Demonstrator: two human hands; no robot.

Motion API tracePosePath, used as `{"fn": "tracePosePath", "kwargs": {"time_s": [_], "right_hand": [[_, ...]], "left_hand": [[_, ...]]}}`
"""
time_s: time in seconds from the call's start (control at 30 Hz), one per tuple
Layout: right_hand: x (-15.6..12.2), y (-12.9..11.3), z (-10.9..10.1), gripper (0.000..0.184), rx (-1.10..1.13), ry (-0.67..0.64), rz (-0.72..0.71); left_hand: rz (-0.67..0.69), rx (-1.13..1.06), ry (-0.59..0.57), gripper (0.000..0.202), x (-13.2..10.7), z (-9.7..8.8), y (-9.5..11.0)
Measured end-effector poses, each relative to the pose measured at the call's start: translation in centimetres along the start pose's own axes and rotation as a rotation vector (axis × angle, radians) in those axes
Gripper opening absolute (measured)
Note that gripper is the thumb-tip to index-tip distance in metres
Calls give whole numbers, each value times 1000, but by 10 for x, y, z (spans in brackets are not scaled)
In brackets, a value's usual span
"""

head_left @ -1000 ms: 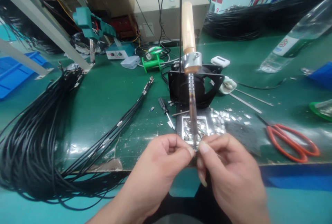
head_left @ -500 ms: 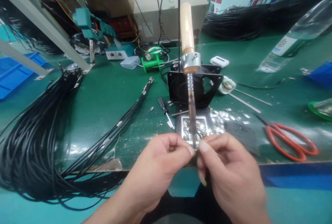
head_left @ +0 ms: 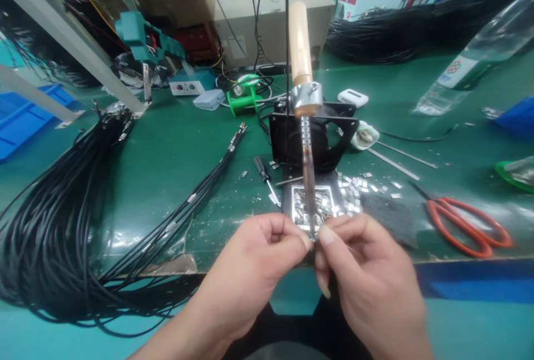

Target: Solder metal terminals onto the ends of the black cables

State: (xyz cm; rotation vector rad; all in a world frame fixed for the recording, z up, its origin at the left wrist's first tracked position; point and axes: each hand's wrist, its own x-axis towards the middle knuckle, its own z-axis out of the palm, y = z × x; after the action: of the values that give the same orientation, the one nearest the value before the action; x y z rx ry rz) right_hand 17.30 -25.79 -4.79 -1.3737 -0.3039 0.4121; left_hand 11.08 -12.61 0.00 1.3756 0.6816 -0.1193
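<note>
A soldering iron (head_left: 306,154) with a wooden handle is clamped upright, its tip pointing down between my hands. Thumb and forefinger of my left hand (head_left: 267,260) are pinched together just left of the tip. On the right side of the tip, my right hand (head_left: 367,271) is pinched too, its other fingers curled. What sits in either pinch is too small and covered to name. Behind my fingertips lies a square tray (head_left: 295,196) with many small metal pieces. More small metal pieces (head_left: 354,190) are scattered to its right.
Bundled black cables (head_left: 45,237) hang over the bench's left front edge. A screwdriver (head_left: 263,171), a black fan (head_left: 287,137) and a green spool (head_left: 244,104) stand or lie beyond my hands. Orange-handled scissors (head_left: 454,226) and a plastic bottle (head_left: 459,79) are at the right.
Both hands stay almost in place at the iron's tip. My right hand has shifted very slightly left; nothing else visibly differs.
</note>
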Motion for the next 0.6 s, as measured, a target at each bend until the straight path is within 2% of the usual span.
{"fn": "tracePosePath", "kwargs": {"time_s": [0.3, 0.6], "right_hand": [[-6, -2, 1, 44, -1, -20, -35], [-6, 1, -2, 45, 10, 1, -9]], "left_hand": [[-24, -1, -12, 25, -3, 0, -4], [9, 17, 1, 23, -2, 2, -2]]}}
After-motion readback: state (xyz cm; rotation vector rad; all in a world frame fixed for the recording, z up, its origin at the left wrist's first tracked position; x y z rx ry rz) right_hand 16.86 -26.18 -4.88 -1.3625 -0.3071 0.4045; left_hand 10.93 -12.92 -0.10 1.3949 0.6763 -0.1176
